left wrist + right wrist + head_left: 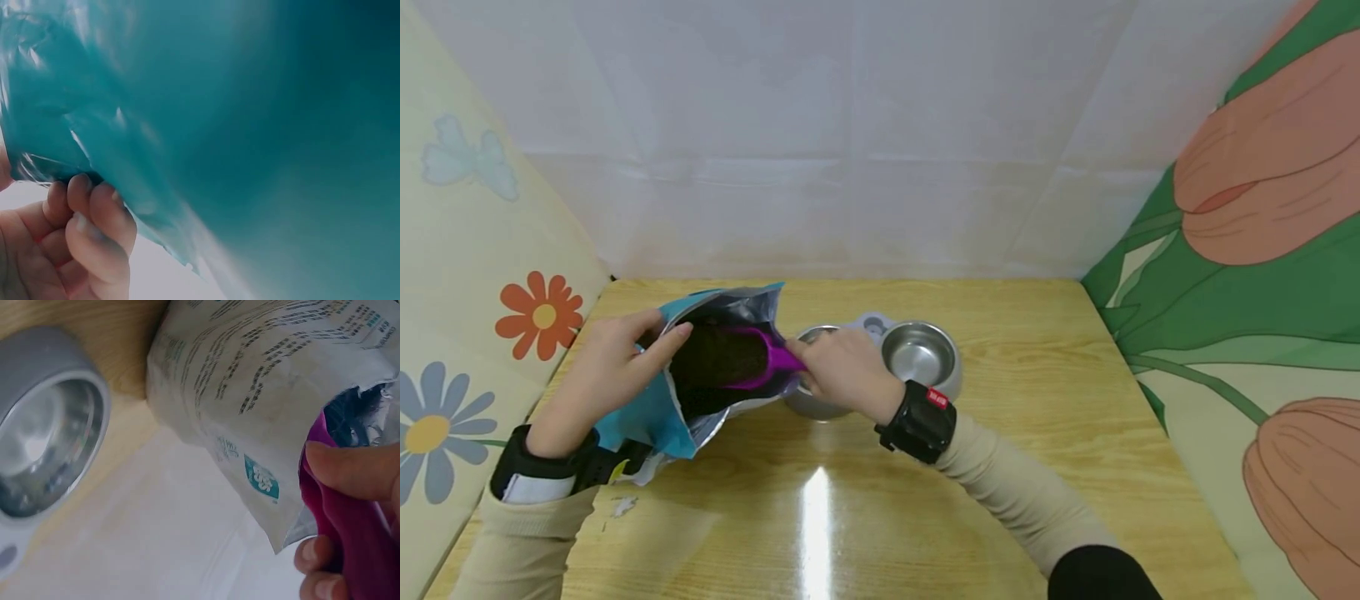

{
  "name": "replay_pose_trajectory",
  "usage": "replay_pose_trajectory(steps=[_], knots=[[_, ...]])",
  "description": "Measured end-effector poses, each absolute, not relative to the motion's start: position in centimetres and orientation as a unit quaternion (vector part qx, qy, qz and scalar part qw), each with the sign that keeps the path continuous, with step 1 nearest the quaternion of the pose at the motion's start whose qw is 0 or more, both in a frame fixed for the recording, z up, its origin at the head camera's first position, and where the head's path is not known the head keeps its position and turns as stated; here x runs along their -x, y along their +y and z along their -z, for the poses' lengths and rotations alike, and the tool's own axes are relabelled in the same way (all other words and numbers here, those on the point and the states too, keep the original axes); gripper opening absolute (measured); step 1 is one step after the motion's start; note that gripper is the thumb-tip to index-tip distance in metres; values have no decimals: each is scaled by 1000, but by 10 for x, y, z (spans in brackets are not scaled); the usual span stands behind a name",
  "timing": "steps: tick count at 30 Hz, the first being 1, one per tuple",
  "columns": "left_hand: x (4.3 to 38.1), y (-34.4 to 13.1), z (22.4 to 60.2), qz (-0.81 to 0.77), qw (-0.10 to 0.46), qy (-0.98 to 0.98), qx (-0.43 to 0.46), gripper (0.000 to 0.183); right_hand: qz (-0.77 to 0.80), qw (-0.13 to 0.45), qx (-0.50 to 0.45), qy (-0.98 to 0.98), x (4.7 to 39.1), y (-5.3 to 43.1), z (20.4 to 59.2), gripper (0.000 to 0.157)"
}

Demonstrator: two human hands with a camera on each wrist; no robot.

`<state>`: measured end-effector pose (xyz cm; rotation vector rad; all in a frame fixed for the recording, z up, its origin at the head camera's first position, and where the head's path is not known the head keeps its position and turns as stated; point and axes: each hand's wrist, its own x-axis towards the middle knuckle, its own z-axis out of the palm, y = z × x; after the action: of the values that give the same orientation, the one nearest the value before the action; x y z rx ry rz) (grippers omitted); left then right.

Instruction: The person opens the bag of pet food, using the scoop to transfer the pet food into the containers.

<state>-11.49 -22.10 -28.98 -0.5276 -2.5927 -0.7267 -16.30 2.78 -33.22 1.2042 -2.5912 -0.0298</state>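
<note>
The right hand, its forearm slanting in from lower right, grips a magenta scoop (fingers curled round the handle), its head inside the tilted foil-lined pouch. The left hand holds the pouch's rim. Near it stands a double bowl.

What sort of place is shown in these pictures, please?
It looks like a small staged corner, perhaps set up for recording, though I cannot be certain: a wood-grain table has a creased white backdrop behind it and flower-printed panels at both sides.
</note>
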Motion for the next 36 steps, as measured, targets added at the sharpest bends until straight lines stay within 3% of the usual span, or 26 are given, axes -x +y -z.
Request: replay_pose_trajectory(steps=[4,18,23,36], knots=[[115,-221,290,257,198,-927,187,31,23,147,-417,-897,164,29,332,40],[116,-220,290,262,200,-925,188,31,-109,65,-429,-895,174,39,332,29],[116,-220,290,261,200,-926,186,31,-124,69,-426,-893,175,46,331,20],[115,-222,290,260,199,-926,185,31,-133,82,-449,-880,170,66,323,30]])
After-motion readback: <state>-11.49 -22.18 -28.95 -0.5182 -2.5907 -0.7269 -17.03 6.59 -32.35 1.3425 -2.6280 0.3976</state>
